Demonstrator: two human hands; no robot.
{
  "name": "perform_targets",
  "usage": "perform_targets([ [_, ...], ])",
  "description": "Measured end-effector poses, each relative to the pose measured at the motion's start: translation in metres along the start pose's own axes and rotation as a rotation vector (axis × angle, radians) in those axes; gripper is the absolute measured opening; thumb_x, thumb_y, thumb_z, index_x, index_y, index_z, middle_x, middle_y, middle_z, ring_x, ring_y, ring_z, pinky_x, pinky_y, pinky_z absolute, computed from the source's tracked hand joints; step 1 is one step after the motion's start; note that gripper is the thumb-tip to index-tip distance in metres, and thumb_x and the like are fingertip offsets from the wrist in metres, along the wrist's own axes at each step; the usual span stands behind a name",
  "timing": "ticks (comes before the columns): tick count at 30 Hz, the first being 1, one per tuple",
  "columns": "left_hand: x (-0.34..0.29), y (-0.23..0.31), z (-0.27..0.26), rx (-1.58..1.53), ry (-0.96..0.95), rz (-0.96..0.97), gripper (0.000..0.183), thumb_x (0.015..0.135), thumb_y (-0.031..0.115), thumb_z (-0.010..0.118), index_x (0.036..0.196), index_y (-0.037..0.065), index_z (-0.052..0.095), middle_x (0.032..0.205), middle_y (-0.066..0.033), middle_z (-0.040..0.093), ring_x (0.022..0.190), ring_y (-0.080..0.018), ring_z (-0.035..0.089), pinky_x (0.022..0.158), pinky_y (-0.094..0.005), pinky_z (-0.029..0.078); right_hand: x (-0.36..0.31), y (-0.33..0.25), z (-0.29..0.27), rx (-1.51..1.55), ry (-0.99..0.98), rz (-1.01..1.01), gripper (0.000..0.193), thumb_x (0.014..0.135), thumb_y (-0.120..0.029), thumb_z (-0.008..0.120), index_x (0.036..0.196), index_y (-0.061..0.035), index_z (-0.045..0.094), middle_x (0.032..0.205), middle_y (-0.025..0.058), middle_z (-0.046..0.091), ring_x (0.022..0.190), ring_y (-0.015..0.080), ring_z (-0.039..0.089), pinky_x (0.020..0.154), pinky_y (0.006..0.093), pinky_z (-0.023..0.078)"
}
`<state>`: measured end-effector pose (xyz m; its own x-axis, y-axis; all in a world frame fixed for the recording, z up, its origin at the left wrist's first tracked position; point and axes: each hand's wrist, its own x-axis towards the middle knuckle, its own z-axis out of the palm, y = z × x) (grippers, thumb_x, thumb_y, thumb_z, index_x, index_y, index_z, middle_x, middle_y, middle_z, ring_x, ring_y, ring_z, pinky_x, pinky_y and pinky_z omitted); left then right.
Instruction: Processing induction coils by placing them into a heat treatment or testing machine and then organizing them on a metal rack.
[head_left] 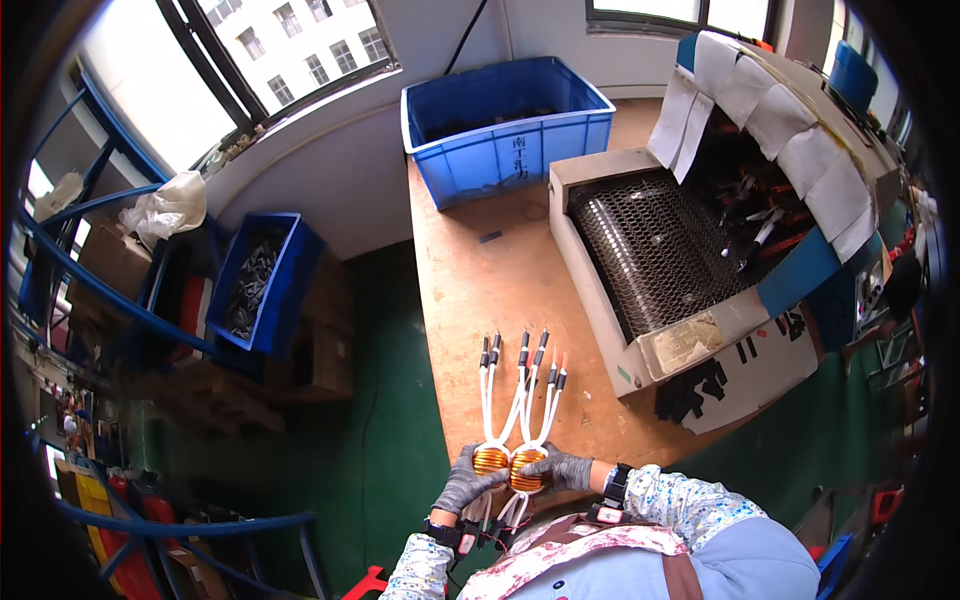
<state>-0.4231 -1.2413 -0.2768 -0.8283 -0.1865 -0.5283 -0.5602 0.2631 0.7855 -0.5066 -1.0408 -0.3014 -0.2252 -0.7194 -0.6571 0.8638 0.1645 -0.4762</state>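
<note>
Two ring-shaped coils wound with copper wire sit side by side near the table's front edge. My left hand [464,487], in a grey glove, is closed round the left coil [490,460]. Round the right coil [525,471] my right hand [566,470], gloved alike, is closed from its right side. White-sleeved leads [487,400] run away from both coils over the table, ending in black sleeves [524,350] with bare tips. A few tips on the right look reddish. More white leads [511,510] hang toward my body. My palms hide the coils' outer sides.
A machine with a mesh conveyor belt [650,250] stands on the right of the wooden table [455,290], white paper flaps round its mouth. Black sleeves [707,390] lie on a board beside it. A blue crate [480,165] is at the back; another blue bin [290,260] holds metal parts.
</note>
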Motion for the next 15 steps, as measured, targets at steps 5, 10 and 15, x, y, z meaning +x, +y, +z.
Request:
perform_targets([
  [5, 0.001, 0.001, -0.009, -0.034, 0.006, 0.029, 0.074, 0.058, 0.025, 0.085, 0.116, 0.004, 0.045, 0.103, -0.0119, 0.060, 0.093, -0.0199, 0.060, 0.083, -0.0325, 0.050, -0.019, -0.020, 0.027, 0.014, -0.018, -0.061, 0.054, 0.074, -0.015, 0.075, 0.117, -0.0124, 0.044, 0.107, 0.0044, 0.056, 0.096, 0.0194, 0.059, 0.074, 0.0402, 0.056],
  [10, -0.012, 0.093, -0.025, -0.094, 0.012, 0.292, 0.071, 0.056, 0.016, 0.085, 0.113, 0.002, 0.046, 0.101, -0.0092, 0.057, 0.092, -0.0176, 0.058, 0.082, -0.0310, 0.050, -0.029, -0.043, 0.024, -0.115, -0.003, -0.453, 0.061, 0.070, -0.013, 0.077, 0.119, -0.0084, 0.042, 0.110, 0.0062, 0.056, 0.101, 0.0167, 0.056, 0.084, 0.0327, 0.051],
  [15, 0.002, 0.182, -0.046, -0.111, -0.046, 0.569, 0.075, 0.059, 0.017, 0.084, 0.120, 0.002, 0.042, 0.104, -0.0093, 0.057, 0.094, -0.0182, 0.059, 0.083, -0.0302, 0.050, -0.088, -0.121, 0.057, 0.045, 0.083, -0.590, 0.063, 0.068, -0.018, 0.080, 0.117, -0.0085, 0.042, 0.106, 0.0061, 0.055, 0.098, 0.0157, 0.057, 0.079, 0.0300, 0.052],
])
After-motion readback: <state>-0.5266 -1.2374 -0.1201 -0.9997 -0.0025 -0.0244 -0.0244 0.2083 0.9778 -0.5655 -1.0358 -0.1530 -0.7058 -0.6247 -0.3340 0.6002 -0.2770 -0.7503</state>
